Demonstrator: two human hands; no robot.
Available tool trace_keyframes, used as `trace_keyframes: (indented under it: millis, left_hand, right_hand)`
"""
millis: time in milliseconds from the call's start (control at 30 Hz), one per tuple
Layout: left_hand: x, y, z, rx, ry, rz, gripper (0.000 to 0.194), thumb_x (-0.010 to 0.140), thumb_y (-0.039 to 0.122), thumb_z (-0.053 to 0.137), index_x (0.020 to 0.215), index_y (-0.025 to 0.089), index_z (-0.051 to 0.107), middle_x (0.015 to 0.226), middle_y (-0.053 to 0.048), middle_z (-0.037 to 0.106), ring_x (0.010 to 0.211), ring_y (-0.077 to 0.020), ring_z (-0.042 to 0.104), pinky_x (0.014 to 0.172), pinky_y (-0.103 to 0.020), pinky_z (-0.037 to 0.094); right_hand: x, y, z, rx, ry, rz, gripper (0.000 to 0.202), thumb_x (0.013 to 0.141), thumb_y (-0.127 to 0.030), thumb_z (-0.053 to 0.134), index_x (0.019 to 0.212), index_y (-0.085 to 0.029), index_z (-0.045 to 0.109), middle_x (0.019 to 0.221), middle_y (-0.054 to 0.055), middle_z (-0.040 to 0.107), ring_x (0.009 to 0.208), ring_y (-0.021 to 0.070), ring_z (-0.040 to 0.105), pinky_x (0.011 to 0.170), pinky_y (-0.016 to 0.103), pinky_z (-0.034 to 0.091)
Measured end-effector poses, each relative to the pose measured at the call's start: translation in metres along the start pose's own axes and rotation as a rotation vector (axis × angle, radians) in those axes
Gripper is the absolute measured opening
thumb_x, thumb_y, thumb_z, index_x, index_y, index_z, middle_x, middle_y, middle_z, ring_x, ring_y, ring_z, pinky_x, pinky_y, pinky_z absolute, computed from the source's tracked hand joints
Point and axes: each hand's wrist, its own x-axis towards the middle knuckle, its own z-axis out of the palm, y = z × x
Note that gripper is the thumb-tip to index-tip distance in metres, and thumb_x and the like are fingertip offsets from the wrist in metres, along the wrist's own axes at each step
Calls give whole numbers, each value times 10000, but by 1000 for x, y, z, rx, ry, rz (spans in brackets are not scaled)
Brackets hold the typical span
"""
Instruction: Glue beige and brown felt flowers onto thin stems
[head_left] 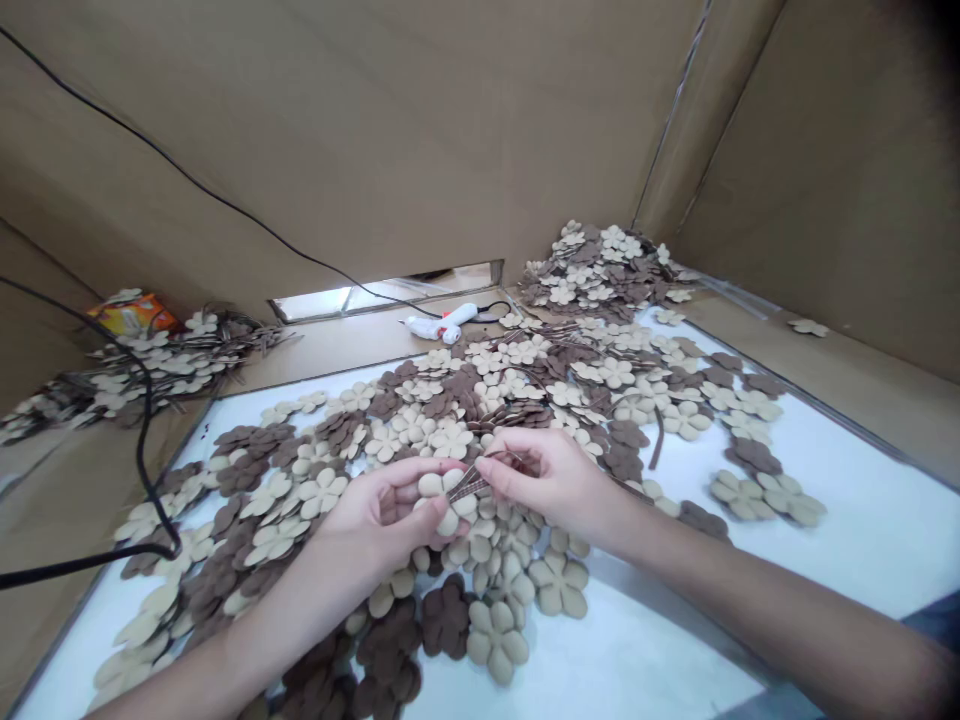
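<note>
My left hand (394,510) holds a cream five-petal fabric flower (435,492), its thumb pressed on the front. Across the flower's middle runs a thin brown strip (469,484), checked or stitched in look. The other end of that strip is pinched between thumb and fingers of my right hand (536,475). Both hands are close together over a wide spread of loose cream and brown flowers (499,640). Whether the strip is fixed to the flower I cannot make out.
A white glue gun (446,323) lies behind the flowers, by a slot in the cardboard wall (375,130). A black cable (142,440) loops at the left. Flower heaps (600,265) stand at back right and left, near an orange packet (135,314). One brown strip (657,438) lies right.
</note>
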Motion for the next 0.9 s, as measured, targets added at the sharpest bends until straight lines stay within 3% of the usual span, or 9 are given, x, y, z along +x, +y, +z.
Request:
trace_keyframes:
  millis: [333,533,700,900]
  left_hand:
    - [-8,7,3,-61,18,-67,485,623,333,796,1038,132,644,710,-47,723,733,-224,712,738,-325,574]
    - [-5,5,-1,-52,-24,-56,495,658,341,776,1087,142,627,715,-37,711,752,-219,709,752,-324,571]
    - [-3,2,-3,-30,-57,-55,506,679,342,759,1119,147,601,755,-54,723,743,-214,706,744,-321,566]
    - [-3,-1,-2,2,-135,-4,470,730,336,720,1124,167,529,749,-33,696,733,-199,691,736,-336,562]
  right_hand:
    - [5,7,-1,100,47,21,285,869,-417,516,722,-174,541,641,-18,590,585,108,523,533,218,370]
    - [2,2,-2,116,30,37,322,875,-456,493,721,-177,539,634,-31,530,563,92,472,505,209,343]
    - [-1,-3,-2,-3,11,22,308,874,-461,495,740,-189,548,593,-50,484,548,84,413,494,207,305]
    - [-2,-2,3,-127,17,-10,286,907,-420,441,811,-196,591,677,-33,581,605,99,494,548,221,349]
